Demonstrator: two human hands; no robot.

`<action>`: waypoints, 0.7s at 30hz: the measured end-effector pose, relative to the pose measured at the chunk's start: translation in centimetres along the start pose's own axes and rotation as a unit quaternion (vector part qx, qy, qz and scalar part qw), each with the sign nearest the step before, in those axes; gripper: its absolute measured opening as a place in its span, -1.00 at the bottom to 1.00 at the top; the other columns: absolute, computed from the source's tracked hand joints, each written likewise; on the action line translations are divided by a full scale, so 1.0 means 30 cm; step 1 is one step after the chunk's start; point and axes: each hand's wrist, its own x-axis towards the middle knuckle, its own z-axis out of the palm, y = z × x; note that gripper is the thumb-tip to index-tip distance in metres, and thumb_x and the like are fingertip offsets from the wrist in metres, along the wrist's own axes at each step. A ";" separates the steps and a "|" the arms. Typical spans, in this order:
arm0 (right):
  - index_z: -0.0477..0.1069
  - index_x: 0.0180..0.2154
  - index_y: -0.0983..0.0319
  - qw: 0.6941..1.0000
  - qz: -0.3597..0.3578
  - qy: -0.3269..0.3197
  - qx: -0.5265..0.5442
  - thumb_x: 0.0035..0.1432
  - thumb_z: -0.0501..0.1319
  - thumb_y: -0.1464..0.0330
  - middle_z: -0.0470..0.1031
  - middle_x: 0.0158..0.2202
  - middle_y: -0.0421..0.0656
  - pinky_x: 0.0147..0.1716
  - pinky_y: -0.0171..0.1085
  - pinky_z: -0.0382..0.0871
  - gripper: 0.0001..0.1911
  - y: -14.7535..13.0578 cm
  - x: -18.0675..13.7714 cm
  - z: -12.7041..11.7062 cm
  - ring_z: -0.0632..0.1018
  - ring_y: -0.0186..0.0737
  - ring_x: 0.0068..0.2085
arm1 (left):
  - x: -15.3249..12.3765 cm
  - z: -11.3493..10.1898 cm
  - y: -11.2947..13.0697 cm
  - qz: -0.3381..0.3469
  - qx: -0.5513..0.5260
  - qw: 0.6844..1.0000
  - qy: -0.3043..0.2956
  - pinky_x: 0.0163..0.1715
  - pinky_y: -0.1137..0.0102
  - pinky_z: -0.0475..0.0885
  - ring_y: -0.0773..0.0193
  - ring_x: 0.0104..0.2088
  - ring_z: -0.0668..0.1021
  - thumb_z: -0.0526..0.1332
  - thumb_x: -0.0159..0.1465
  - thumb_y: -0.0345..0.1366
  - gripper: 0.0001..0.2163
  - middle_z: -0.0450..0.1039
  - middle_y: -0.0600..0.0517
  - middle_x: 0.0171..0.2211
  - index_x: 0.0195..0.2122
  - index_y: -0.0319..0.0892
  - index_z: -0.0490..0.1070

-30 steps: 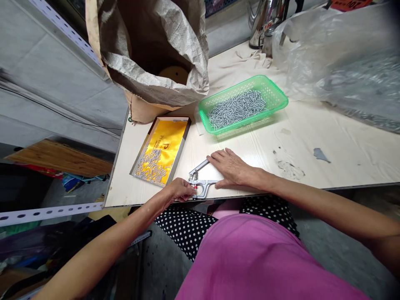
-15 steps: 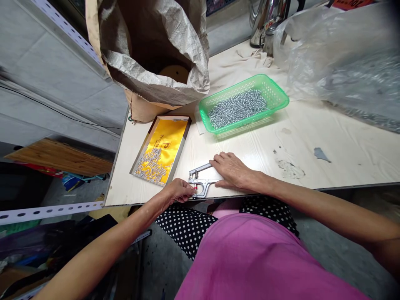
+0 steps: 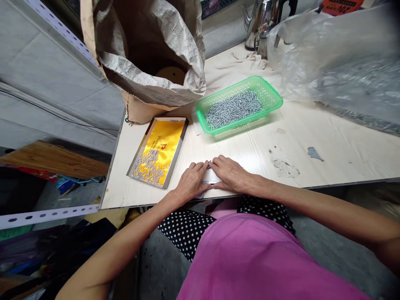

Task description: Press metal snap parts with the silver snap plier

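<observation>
Both hands meet at the table's front edge over a small metal plier-like hand tool point(image 3: 210, 178), of which only a sliver shows between them. My left hand point(image 3: 190, 182) lies on top of the tool's head, fingers stretched flat. My right hand point(image 3: 230, 173) covers the handles with its fingers curled over them. To the left lies a shallow box with a yellow lining point(image 3: 168, 139) holding several small metal pins at its near end. Behind the hands stands a green plastic basket point(image 3: 275, 96) full of the same metal pins.
A large open paper sack point(image 3: 150, 62) stands at the table's back left corner. A clear plastic bag of metal parts point(image 3: 343, 71) fills the back right. A metal kettle point(image 3: 259, 21) stands behind. The table edge point(image 3: 343, 184) runs just before my lap.
My left hand has moved from pinching at the tool's jaw to lying flat over the tool. The handles, apart before, are now hidden under both hands.
</observation>
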 end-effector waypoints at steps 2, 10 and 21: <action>0.30 0.05 0.40 1.000 0.016 -0.003 0.000 -0.01 0.41 0.18 0.42 -0.06 0.08 -0.13 -0.12 0.31 -0.33 0.008 -0.014 -0.007 0.39 0.02 -0.07 | 0.019 -0.007 0.000 -0.001 0.017 1.000 -0.019 0.02 0.13 0.36 0.01 -0.01 0.38 0.29 0.21 -0.10 -0.35 0.35 -0.16 0.04 0.24 -0.25 0.11; 0.45 -0.19 0.33 0.999 0.022 -0.019 -0.038 0.19 0.27 0.30 0.46 -0.19 0.00 -0.25 -0.20 0.25 -0.78 0.019 -0.005 -0.016 0.41 -0.07 -0.14 | 0.028 -0.017 0.017 -0.038 0.030 0.999 -0.021 -0.15 0.25 0.38 0.09 -0.08 0.42 0.25 0.26 -0.11 -0.66 0.42 -0.06 -0.12 -0.02 -0.16 0.36; 0.44 -0.16 0.30 1.000 0.012 -0.002 -0.029 0.23 0.23 0.30 0.46 -0.17 -0.02 -0.24 -0.21 0.24 -0.79 0.041 0.016 0.000 0.40 -0.09 -0.13 | 0.030 -0.002 0.002 -0.078 0.028 0.996 0.017 -0.16 0.25 0.43 0.08 -0.09 0.44 0.28 0.23 -0.10 -0.67 0.45 -0.05 -0.14 -0.05 -0.15 0.40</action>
